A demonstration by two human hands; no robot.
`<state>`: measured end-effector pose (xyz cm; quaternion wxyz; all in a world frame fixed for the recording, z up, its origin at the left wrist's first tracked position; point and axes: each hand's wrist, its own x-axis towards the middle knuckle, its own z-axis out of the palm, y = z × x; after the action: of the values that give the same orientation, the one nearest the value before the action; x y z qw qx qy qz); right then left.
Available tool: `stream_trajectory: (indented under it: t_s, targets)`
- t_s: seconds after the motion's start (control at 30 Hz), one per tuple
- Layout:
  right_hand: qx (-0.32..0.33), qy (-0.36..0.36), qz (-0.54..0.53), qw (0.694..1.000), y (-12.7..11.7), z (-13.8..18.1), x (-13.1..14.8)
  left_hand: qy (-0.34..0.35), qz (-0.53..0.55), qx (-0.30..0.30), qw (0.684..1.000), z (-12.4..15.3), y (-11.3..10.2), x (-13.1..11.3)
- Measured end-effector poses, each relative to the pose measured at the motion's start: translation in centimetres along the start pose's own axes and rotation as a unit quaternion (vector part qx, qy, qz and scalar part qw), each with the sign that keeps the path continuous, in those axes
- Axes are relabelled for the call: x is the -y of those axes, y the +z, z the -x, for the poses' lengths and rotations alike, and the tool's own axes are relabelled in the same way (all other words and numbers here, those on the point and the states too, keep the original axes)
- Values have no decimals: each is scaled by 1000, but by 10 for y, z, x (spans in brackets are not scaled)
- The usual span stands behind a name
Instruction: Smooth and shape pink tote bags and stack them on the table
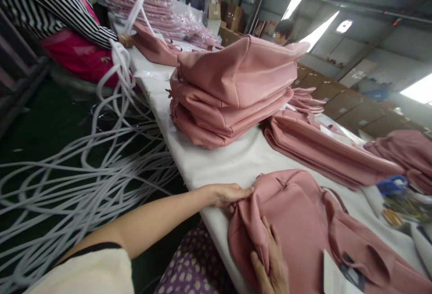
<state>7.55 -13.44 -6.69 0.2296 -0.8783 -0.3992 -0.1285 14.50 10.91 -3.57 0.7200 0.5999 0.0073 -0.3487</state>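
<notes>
A pink leather-like bag (297, 222) lies flat on the white table (236, 159) right in front of me. My left hand (227, 194) lies on the bag's near corner with fingers stretched along its edge, pressing it down. My right hand (272, 262) rests on the bag's lower part, thumb and fingers pinching a fold of the pink material. A white tag (332, 276) sticks out beside the bag's strap.
A stack of folded pink bags (232, 91) stands further along the table, more pink pieces (324, 150) to its right. A person in a striped top (57, 6) handles white cords (111, 141) that spill over the floor at left. Cardboard boxes (351, 109) stand behind.
</notes>
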Motion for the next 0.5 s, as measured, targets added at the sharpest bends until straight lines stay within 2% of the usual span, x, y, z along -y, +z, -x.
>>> stream_trajectory:
  t_s: [0.13,0.23,0.3,0.4,0.5]
  targets:
    - [-11,20,-10,1000,0,-4,6,-18,1,50,999,-1,-2,1]
    - [-17,30,-10,999,-1,-7,12,-17,-36,46,998,-3,2,0]
    - [-11,34,3,999,-2,-8,15,2,-77,5,997,-2,3,0]
    - [3,37,55,998,-2,-11,15,62,-156,-94,981,2,-3,1]
    - [47,-20,131,990,2,-16,15,107,-227,-177,952,7,-16,3]
